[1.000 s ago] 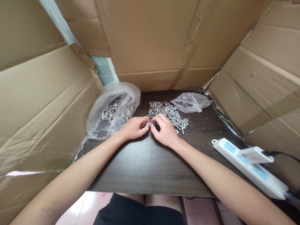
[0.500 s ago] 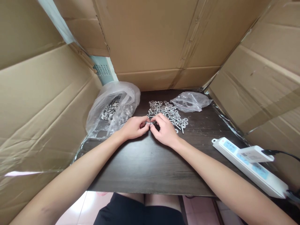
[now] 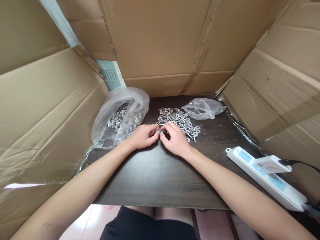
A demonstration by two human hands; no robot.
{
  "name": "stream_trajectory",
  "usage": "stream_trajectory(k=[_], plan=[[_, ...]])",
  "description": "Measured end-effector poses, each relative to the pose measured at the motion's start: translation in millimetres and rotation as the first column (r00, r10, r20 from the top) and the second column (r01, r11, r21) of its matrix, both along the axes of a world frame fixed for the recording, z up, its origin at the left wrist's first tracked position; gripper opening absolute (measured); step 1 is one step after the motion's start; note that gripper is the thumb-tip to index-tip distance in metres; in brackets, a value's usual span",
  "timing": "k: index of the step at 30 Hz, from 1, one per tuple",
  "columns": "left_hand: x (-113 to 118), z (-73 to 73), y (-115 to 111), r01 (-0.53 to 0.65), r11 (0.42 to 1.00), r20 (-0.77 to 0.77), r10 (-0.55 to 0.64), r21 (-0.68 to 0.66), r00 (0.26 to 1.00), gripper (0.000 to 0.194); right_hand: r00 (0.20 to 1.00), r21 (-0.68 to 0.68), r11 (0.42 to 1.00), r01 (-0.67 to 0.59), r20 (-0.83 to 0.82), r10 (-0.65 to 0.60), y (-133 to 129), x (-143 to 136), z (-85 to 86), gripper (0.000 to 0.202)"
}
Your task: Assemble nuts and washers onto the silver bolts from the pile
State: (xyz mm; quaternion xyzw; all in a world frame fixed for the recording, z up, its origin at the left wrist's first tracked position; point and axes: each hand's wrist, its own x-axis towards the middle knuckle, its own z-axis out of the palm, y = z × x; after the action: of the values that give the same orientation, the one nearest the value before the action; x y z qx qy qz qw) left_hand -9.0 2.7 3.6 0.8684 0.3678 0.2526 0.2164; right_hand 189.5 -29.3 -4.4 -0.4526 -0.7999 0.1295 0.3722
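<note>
Thumb and fingers of my left hand are closed in a pinch on one end of a small metal bolt. My right hand pinches the other end, with its fingertips almost against the left ones. Fingers cover most of the bolt, so I cannot make out whether a nut or washer is on it. Just beyond the right hand lies a loose pile of bolts, nuts and flat washers, partly hidden by that hand.
A clear plastic bag with metal fasteners stands at the left, beside my left hand. Another clear bag lies at the back right. A white power strip with a plugged-in adapter sits on the dark table. Cardboard walls surround the table.
Both hands stay in the same place with the bolt between them; only a very slight shift of the fingertips shows.
</note>
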Motion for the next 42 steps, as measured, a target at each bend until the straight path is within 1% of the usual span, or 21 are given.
stream_trajectory(k=[26, 34, 42], plan=[[0.2, -1.0, 0.0, -0.002, 1.000, 0.008, 0.002, 0.010, 1.000, 0.018, 1.000, 0.015, 1.000, 0.000, -0.014, 0.000, 0.7, -0.5, -1.8, 0.006], [0.4, -0.2, -0.5, -0.005, 1.000, 0.002, 0.005, 0.006, 1.000, 0.018, 1.000, 0.006, 1.000, 0.004, -0.008, -0.004, 0.9, -0.5, -1.7, 0.011], [0.1, -0.9, -0.2, -0.007, 1.000, 0.014, 0.007, 0.016, 1.000, 0.017, 1.000, 0.009, 1.000, 0.014, -0.019, -0.014, -0.7, -0.6, 1.6, 0.006]])
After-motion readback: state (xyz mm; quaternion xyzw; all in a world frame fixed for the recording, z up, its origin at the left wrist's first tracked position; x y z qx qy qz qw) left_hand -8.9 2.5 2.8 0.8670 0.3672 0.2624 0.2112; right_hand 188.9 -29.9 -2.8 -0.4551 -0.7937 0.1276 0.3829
